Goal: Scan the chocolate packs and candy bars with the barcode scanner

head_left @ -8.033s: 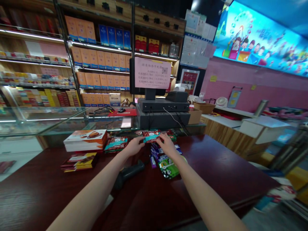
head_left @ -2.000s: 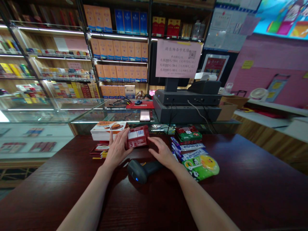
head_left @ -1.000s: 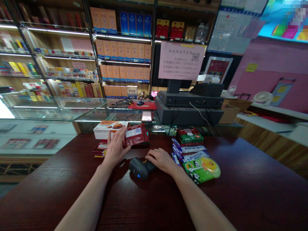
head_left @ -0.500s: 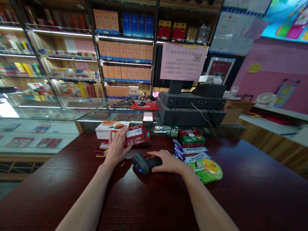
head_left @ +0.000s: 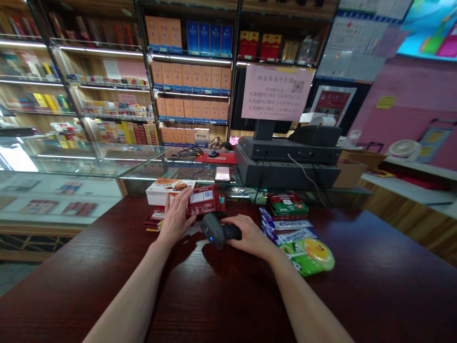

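Note:
My right hand (head_left: 249, 235) is wrapped round the handle of a black barcode scanner (head_left: 215, 232). A small blue light glows on the scanner, which is raised off the table with its head to the left. My left hand (head_left: 175, 216) grips the left edge of a dark red snack packet (head_left: 204, 200), and a white barcode label on the packet faces me. Just behind my left fingers lies a white and orange box (head_left: 158, 193), with more red packets (head_left: 153, 219) under it. Part of the held packet's left end is covered by my fingers.
Right of the scanner lie green and red packets (head_left: 287, 205), blue-and-white sticks (head_left: 291, 225) and a green packet with a yellow duck (head_left: 312, 257). Behind the dark wooden table (head_left: 214, 305) stand a glass counter (head_left: 143, 176) and a grey cash register (head_left: 285, 166).
My right hand has lifted the scanner slightly up and away from me, toward the red packet. My left hand keeps its hold on the packet. The view has shifted a little.

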`<action>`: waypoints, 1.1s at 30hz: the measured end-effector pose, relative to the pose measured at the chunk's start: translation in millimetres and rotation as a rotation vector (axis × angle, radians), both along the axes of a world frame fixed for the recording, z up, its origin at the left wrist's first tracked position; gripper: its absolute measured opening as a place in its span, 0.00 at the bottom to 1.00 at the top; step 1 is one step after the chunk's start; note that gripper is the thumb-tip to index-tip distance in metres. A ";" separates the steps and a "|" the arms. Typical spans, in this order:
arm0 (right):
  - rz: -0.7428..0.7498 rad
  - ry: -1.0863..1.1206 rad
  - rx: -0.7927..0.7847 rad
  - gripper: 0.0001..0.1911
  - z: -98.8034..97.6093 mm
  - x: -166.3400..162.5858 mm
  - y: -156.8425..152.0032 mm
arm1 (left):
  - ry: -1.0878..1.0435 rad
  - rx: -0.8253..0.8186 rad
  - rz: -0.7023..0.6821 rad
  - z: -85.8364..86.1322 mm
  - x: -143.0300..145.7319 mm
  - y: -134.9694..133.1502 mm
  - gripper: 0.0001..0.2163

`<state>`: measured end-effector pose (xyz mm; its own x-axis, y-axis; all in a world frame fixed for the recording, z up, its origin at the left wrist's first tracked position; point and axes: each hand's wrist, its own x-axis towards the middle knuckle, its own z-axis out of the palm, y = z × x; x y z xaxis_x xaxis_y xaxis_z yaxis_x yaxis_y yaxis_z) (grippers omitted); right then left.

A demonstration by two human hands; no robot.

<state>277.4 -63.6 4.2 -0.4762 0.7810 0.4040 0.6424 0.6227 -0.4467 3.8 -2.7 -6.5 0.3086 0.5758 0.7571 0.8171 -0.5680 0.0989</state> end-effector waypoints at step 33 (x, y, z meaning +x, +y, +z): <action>-0.025 0.092 -0.086 0.28 5.1 10.7 0.3 | -0.063 0.036 0.025 -0.7 -1.1 0.0 0.34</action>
